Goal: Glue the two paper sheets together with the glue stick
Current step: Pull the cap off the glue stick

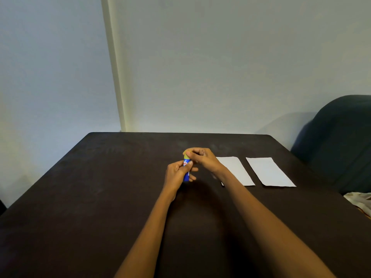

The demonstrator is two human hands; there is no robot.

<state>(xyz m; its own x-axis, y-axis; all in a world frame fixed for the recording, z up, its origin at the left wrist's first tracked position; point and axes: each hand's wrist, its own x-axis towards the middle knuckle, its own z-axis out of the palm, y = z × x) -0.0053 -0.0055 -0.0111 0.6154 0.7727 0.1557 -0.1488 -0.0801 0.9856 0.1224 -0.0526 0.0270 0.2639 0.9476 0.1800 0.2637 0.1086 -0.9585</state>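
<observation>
A dark brown table (pixel 100 197) with rounded far corners stands against a pale wall. Two white paper sheets lie flat on its right side, just apart: the left sheet (pixel 236 169), partly hidden by a forearm, and the right sheet (pixel 270 171)

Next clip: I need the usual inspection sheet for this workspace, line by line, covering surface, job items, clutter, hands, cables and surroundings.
Surface: dark brown table, matte, faintly smudged towards the far edge.
Job's things: blue glue stick held upright above the table, its yellow cap still on; two white paper sheets, left sheet and right sheet, lying flat, side by side, apart.
Clutter: pale crumpled item at the table's right edge; cannot tell what it is.
Hands: left hand grips the glue stick's body; right hand pinches the cap.
Cables: nothing seen.
Surroundings: plain wall behind; dark chair at right.
</observation>
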